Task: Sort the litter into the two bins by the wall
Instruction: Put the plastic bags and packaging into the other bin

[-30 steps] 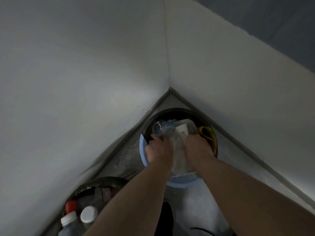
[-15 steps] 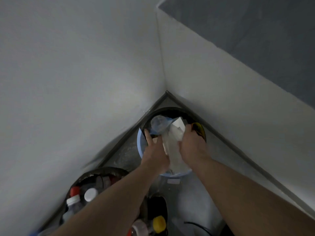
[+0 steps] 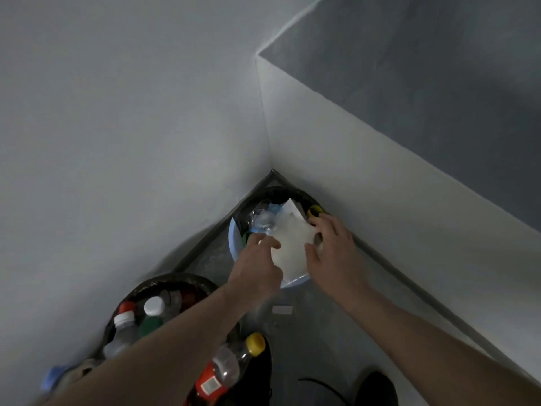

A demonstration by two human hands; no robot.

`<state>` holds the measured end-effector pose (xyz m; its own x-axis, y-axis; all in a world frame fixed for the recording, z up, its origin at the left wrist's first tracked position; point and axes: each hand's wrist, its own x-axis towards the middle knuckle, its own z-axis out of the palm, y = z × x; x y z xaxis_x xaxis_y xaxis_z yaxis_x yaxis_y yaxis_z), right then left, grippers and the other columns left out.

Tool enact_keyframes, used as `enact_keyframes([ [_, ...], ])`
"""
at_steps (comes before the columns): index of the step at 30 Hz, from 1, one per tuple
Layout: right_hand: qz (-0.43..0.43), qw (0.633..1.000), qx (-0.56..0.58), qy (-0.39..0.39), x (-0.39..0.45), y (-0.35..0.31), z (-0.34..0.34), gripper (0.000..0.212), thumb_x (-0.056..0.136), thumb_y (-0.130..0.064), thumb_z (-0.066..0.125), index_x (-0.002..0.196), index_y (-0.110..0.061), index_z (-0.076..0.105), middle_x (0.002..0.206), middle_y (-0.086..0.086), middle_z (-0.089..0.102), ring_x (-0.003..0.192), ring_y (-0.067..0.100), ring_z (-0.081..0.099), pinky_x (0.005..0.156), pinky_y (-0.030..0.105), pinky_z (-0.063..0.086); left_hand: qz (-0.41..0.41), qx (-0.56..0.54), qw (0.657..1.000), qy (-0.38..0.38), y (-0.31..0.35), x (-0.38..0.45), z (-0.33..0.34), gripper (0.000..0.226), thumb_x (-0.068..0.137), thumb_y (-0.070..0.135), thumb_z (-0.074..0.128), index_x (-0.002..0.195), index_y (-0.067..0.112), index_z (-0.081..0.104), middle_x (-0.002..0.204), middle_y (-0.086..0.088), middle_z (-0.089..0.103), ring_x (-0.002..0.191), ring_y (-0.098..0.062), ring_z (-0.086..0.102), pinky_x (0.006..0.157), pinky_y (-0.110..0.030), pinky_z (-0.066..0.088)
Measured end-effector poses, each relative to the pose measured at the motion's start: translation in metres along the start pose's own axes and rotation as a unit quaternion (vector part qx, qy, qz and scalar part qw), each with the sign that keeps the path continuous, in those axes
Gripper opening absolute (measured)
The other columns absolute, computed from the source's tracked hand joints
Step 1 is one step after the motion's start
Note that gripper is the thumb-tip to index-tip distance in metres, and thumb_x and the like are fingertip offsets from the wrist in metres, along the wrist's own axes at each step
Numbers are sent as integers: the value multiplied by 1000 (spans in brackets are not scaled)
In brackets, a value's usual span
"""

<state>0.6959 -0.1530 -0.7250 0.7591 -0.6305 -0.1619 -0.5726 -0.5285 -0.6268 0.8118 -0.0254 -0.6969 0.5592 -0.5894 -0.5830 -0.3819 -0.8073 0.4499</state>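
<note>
change: both hands have opened since a second ago, so the white plastic wrapper point(image 3: 288, 244) now lies in the blue bin point(image 3: 234, 247) in the corner — this item looks sorted | left hand point(image 3: 257, 265): fingers loose, only touching wrapper edge | right hand point(image 3: 330, 247): spread open — holds nothing | bottle bin point(image 3: 164, 281): near, by left wall

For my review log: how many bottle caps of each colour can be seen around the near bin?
Red cap: 1
White caps: 2
Green cap: 1
Yellow cap: 1
Total: 5, with more possibly hidden under the left arm.
</note>
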Motion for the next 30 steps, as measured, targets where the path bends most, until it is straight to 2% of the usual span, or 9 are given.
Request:
enact_keyframes([
  [3,6,998,19,63,-46,34,-16,43,93,-13,62,134,-21,55,140,-3,49,130,17,46,106,26,37,74,11,997,1,29,-17,17,57,85,6,63,138,24,51,156,1,29,139,-24,38,104,-35,46],
  [10,8,994,-54,95,-137,97,-45,49,89,-6,60,135,-19,54,144,2,47,132,25,44,112,38,38,214,113,969,39,93,-61,50,50,88,17,58,138,20,52,147,-7,40,129,-31,45,109,-43,41],
  [15,71,992,-47,98,-246,87,-72,53,90,-10,58,142,-18,49,152,4,39,138,25,40,114,39,33,254,77,960,92,109,-161,78,51,84,11,52,133,24,54,144,0,42,128,-26,46,108,-42,42],
  [19,185,980,-25,74,-354,70,-132,54,85,-13,61,138,-19,54,142,8,48,124,28,53,108,35,42,218,32,975,37,85,-277,103,52,84,5,51,134,21,56,144,-2,41,131,-25,45,110,-39,41],
  [22,222,974,-45,18,-394,56,-181,61,86,-15,58,145,-22,48,152,6,41,136,27,45,113,34,37,197,49,979,26,59,-327,111,53,83,7,55,134,19,56,144,-5,42,134,-26,45,113,-37,38],
  [24,205,977,-33,53,-402,49,-202,59,89,-17,57,147,-22,46,155,4,38,139,23,42,114,31,35,183,50,981,46,47,-335,109,51,85,7,55,134,20,57,145,-4,41,134,-26,45,112,-37,40],
  [26,191,976,-1,103,-413,40,-211,54,91,-16,57,144,-24,50,152,2,42,136,20,46,104,27,38,173,47,982,58,39,-334,102,49,85,7,54,133,20,58,146,-4,42,133,-26,47,110,-37,43],
  [28,198,972,30,121,-432,32,-215,51,90,-16,57,140,-27,54,148,2,48,124,17,54,91,24,40,151,68,986,24,33,-336,101,47,89,9,52,134,20,58,145,-5,43,132,-26,48,111,-35,41],
  [30,211,972,40,100,-454,27,-219,51,90,-14,58,139,-27,55,144,2,50,98,12,59,78,22,45,143,87,986,-7,32,-345,104,46,91,10,49,134,20,59,143,-6,44,131,-26,50,111,-34,41],
])
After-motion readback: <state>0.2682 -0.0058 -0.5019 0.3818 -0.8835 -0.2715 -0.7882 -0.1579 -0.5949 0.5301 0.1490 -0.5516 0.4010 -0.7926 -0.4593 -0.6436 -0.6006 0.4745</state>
